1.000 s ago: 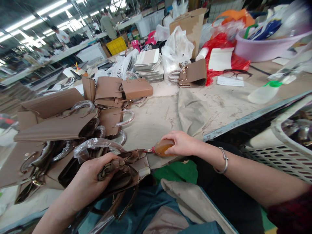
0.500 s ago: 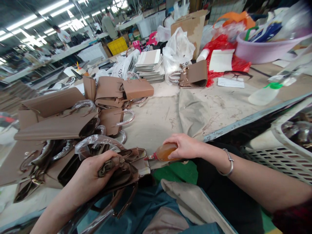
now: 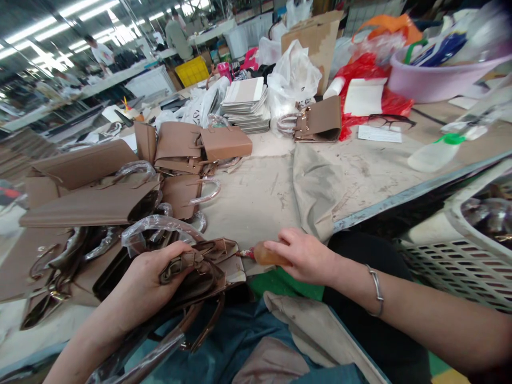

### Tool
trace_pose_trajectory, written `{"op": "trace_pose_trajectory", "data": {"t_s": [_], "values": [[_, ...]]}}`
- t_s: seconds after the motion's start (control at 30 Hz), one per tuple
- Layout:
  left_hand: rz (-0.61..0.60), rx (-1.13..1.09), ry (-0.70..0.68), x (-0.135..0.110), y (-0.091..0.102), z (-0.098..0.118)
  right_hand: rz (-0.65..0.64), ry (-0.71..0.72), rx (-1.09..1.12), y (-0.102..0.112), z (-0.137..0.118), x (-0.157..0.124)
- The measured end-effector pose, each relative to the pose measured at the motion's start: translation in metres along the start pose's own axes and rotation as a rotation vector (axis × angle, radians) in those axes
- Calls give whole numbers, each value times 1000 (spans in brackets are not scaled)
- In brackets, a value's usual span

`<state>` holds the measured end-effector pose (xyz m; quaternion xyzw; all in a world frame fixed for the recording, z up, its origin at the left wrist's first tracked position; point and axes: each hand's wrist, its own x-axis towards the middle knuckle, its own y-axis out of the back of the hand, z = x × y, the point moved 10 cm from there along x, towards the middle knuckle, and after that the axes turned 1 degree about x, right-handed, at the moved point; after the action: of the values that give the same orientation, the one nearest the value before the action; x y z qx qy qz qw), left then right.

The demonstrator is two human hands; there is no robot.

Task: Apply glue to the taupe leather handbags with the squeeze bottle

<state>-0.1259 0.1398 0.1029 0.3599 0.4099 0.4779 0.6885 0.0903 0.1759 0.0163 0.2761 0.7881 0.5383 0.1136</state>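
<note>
My left hand is closed round the gathered upper part of a brown handbag, which lies on its side over the table's near edge and my lap. Clear plastic wraps its handles. In my right hand is a small squeeze bottle of amber liquid, held level. Its reddish, crusted nozzle points left and meets the open edge of the bag's end, near a pale strip. Whether liquid is coming out I cannot tell.
More brown handbags are heaped at the left. Farther back stand a paper stack, a small brown bag and a lilac basin. Glasses and a green-capped bottle lie right. A perforated plastic basket stands beside me.
The bottle's nozzle has moved slightly up along the bag's edge, and my right hand has tilted a little. My left hand keeps its hold on the handbag.
</note>
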Motion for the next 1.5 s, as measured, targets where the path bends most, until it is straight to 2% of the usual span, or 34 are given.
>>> {"op": "trace_pose_trajectory", "data": {"t_s": [0.1, 0.23, 0.47, 0.67, 0.9, 1.1, 1.27, 1.5], "values": [[2, -5, 3, 3, 3, -1, 2, 45, -81, -2, -8, -3], [32, -11, 16, 7, 7, -1, 8, 20, -91, -4, -8, -6], [46, -14, 4, 11, 10, 2, -14, -31, 43, -8, -3, -11], [48, 1, 2, 9, 11, -1, 8, -47, 67, -3, 3, -5], [6, 31, 2, 5, 3, 0, -82, -32, 261, 0, 14, -8], [-9, 40, -19, 0, -1, 4, -39, -89, 261, -1, 27, 0], [16, 53, -21, -4, -1, 4, -106, -52, 316, -5, 22, -2], [27, 34, -23, -2, 1, 5, -12, -129, 206, 3, 21, 0]]}}
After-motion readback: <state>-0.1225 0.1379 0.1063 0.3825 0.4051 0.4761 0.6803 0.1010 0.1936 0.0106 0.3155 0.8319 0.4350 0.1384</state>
